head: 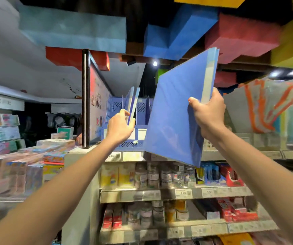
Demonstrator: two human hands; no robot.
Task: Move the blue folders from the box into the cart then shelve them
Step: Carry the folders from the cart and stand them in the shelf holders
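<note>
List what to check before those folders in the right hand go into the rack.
1. Right hand grip on the stack: ok, thumb and fingers curl round its edge.
2. Left hand steadying the shelved folders: ok, it grips them.
3. Free slot in the rack: ok, a gap shows right of the shelved folders.
4. Stack lined up with that slot: not ok, it is tilted and held off to the right.
5. Slot wide enough for the whole stack: cannot tell.
</note>
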